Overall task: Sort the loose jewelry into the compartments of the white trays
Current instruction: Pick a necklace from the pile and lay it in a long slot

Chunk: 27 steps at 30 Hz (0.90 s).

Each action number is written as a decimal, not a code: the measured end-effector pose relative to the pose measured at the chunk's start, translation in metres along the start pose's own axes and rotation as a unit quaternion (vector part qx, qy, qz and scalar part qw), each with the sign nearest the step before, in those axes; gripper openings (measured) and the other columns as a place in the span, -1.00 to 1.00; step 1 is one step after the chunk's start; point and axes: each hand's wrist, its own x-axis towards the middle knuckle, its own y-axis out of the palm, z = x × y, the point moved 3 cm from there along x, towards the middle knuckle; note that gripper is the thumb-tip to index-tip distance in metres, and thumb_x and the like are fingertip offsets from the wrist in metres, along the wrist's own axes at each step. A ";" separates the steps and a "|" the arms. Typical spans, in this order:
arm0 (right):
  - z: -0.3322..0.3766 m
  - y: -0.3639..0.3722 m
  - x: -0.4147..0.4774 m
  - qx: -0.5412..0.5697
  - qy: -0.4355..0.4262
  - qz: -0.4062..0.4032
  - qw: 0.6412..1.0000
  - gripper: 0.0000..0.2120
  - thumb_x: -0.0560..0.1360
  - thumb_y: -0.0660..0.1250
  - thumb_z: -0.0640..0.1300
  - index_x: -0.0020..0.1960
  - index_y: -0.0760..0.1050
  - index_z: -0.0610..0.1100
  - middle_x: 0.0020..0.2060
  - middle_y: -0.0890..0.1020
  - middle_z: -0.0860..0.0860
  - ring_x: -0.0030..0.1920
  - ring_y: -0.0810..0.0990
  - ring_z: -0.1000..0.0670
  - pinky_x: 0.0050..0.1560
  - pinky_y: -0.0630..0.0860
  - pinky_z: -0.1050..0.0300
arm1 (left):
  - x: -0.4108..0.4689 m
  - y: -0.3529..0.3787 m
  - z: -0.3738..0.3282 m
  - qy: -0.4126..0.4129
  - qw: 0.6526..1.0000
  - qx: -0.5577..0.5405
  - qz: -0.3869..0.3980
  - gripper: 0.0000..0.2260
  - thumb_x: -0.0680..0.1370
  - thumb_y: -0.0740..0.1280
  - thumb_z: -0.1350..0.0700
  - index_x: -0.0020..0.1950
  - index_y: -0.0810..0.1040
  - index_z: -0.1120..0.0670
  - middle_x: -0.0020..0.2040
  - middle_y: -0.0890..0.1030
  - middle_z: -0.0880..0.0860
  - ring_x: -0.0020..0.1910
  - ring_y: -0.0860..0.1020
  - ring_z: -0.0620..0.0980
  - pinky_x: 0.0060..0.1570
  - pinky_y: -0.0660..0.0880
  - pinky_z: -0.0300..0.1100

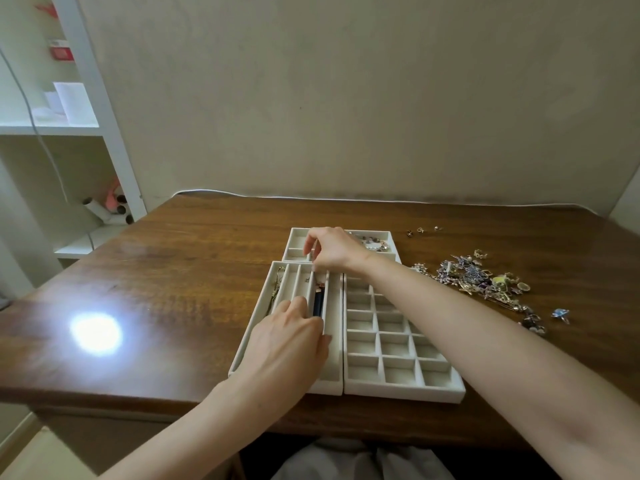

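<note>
Working over the slotted tray

Our left grip curls into a slot beside a dark blue piece; our right grip narrows over its far end. Whether either holds it, we cannot tell. The loose jewelry lies heaped near the right edge of the bench.

Both forearms are bare and reach forward over the near edge of the desk; the left hand is palm down, fingers bent, tips pointing down; the right arm crosses from the near right corner toward the middle; the right hand is farther away, fingers curled downward; whether either hand pinches anything is unclear.
</note>
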 end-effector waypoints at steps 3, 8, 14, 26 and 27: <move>0.000 0.004 -0.002 -0.006 0.012 0.017 1.000 -0.72 0.38 0.47 -0.07 0.06 0.53 -0.06 -0.08 0.58 0.04 -0.01 0.54 0.00 -0.12 0.41 0.12 | -0.001 0.000 0.003 0.016 1.000 -0.015 -0.012 -0.68 0.63 0.05 -0.06 0.06 0.54 0.04 0.01 0.36 -0.05 0.09 0.38 -0.10 -0.20 0.28 -0.30; -0.002 0.014 -0.001 0.050 0.050 -0.009 0.997 -0.76 0.37 0.50 -0.15 0.01 0.56 -0.09 -0.08 0.61 0.00 -0.02 0.59 -0.01 0.01 0.51 0.07 | 0.017 -0.003 0.019 0.055 0.996 -0.061 -0.030 -0.77 0.59 0.18 -0.02 0.20 0.51 -0.05 0.17 0.42 -0.11 0.17 0.34 -0.12 -0.01 0.25 -0.35; -0.004 0.004 0.000 0.182 0.073 0.003 0.981 -0.78 0.35 0.48 -0.31 -0.04 0.57 -0.14 -0.21 0.55 0.06 -0.19 0.54 0.09 -0.20 0.49 0.21 | 0.033 0.017 0.038 0.082 0.990 -0.024 0.112 -0.61 0.56 0.18 -0.15 0.36 0.40 -0.08 0.41 0.34 -0.16 0.42 0.19 -0.17 0.36 0.05 -0.15; -0.020 -0.008 0.004 0.263 0.109 -0.065 0.956 -0.75 0.38 0.41 -0.43 0.01 0.54 -0.22 -0.16 0.57 -0.06 -0.26 0.53 0.08 -0.31 0.51 0.28 | 0.035 0.025 0.037 0.095 0.985 -0.011 0.143 -0.62 0.57 0.22 -0.04 0.39 0.38 -0.04 0.44 0.31 -0.06 0.48 0.09 -0.13 0.44 -0.17 -0.01; -0.020 -0.007 0.005 0.248 0.098 -0.063 0.962 -0.74 0.38 0.42 -0.42 0.02 0.54 -0.21 -0.14 0.58 -0.06 -0.25 0.55 0.07 -0.23 0.55 0.23 | 0.035 0.024 0.037 0.094 0.985 -0.009 0.143 -0.61 0.57 0.22 -0.04 0.39 0.37 -0.04 0.44 0.31 -0.05 0.48 0.09 -0.12 0.44 -0.17 -0.01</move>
